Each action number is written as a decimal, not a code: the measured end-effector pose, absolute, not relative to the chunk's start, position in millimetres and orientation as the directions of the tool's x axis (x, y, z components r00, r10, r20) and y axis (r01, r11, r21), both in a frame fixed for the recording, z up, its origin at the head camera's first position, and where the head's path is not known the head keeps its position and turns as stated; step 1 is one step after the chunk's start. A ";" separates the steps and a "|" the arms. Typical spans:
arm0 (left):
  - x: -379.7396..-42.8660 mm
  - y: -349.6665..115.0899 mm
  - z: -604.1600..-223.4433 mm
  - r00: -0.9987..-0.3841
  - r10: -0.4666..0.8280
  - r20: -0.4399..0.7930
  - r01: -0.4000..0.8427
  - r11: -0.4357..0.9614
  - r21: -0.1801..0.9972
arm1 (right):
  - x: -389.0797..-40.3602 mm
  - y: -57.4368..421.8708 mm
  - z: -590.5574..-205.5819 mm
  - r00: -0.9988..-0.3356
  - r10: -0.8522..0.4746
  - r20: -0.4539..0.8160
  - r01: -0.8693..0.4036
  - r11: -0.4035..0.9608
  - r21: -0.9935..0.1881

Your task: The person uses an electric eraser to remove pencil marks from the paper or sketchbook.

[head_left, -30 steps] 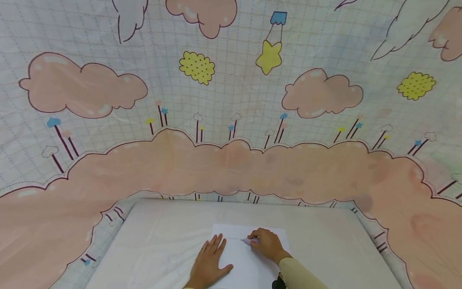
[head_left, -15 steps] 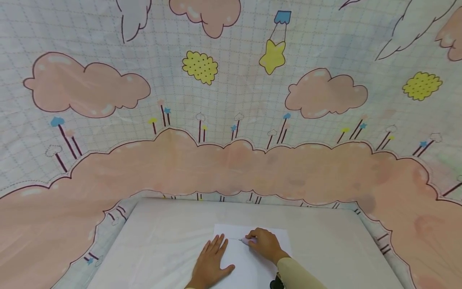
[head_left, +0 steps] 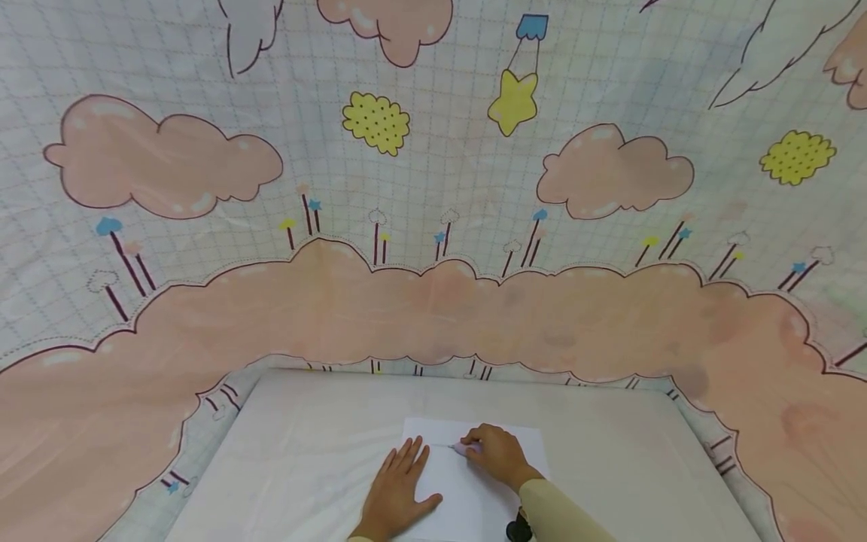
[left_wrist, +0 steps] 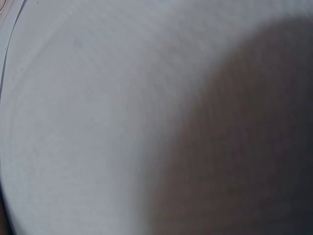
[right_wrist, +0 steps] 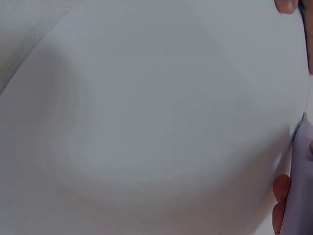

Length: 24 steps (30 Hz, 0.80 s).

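A white sheet of paper (head_left: 467, 497) lies on the pale table in the head view. My left hand (head_left: 396, 489) rests on its left part, fingers spread and straight. Pinched in my right hand (head_left: 497, 455) is a thick lavender pen-like tool (head_left: 467, 448) with a small pointed metal tip; its exact kind is unclear. The tip meets the paper near its top, beside a faint line running left toward my left fingertips. In the right wrist view, the lavender tool (right_wrist: 299, 181) shows at the right edge, with fingers around it. A dark blur fills much of the left wrist view.
The table (head_left: 325, 421) has a pale, slightly creased cover. Behind and beside it hangs a cloth (head_left: 433, 316) printed with clouds and stars. A small black object (head_left: 519, 527) sits under my right sleeve at the wrist.
The tool's tip has shifted slightly left over the paper along with my right hand. My left hand stays in place on the sheet. The whole head view has drifted a little.
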<state>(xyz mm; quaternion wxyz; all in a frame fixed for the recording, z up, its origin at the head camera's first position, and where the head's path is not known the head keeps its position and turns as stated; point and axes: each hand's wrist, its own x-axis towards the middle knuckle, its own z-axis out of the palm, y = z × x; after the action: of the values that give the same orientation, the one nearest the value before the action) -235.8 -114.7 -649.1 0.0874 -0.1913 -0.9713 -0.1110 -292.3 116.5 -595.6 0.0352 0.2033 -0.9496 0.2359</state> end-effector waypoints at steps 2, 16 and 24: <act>-237.1 -115.5 -649.3 -0.913 0.351 0.208 0.388 0.904 0.177 | -292.9 118.5 -595.1 -0.917 -0.364 0.165 -0.399 0.812 -0.427; -237.8 -117.5 -647.4 -0.923 0.346 0.171 0.377 0.904 0.203 | -287.2 134.8 -595.3 -0.922 -0.355 0.156 -0.387 0.815 -0.431; -236.4 -114.8 -648.5 -0.915 0.352 0.198 0.389 0.900 0.198 | -286.9 135.6 -598.6 -0.921 -0.350 0.170 -0.388 0.803 -0.453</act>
<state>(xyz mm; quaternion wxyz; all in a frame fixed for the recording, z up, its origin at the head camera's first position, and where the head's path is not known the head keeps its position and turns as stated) -236.4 -114.8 -648.5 0.0787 -0.1907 -0.9714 -0.1172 -286.9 135.6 -598.6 0.0388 0.1946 -0.9486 0.2466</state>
